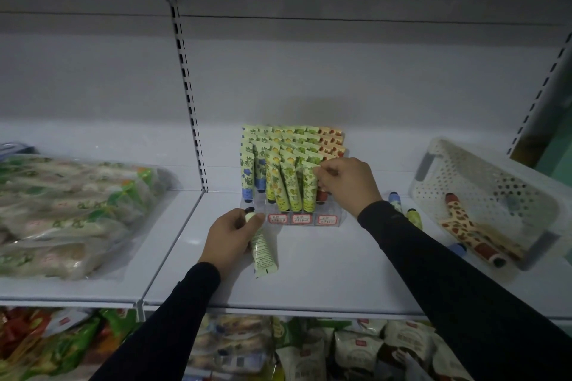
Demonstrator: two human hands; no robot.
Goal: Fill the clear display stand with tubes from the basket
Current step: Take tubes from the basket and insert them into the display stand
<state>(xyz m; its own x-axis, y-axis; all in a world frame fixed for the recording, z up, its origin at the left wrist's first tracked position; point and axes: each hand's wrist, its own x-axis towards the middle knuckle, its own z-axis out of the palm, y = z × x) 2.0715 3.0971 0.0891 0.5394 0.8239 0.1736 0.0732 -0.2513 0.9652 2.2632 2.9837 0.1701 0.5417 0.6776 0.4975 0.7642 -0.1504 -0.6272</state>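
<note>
**Stand nearly full; one tube waiting, one going in**

At nine o'clock lie bagged snacks (71, 210), their print too blurred to read. The left hand (230, 237) curls round a pale green tube (263, 249), cap pointing away toward the stand, likely held ready as the next one in. At the centre, the clear display stand (291, 192) holds upright rows of tubes; its red-bordered price tags (301, 219) are illegible. The right hand (346, 184) pinches the crimped top of a green tube (309, 187), apparently seating it in a front slot. At three o'clock, the white basket (483, 192) holds an orange tube (473, 233); loose tubes (405, 209) lie just beside it.
</note>
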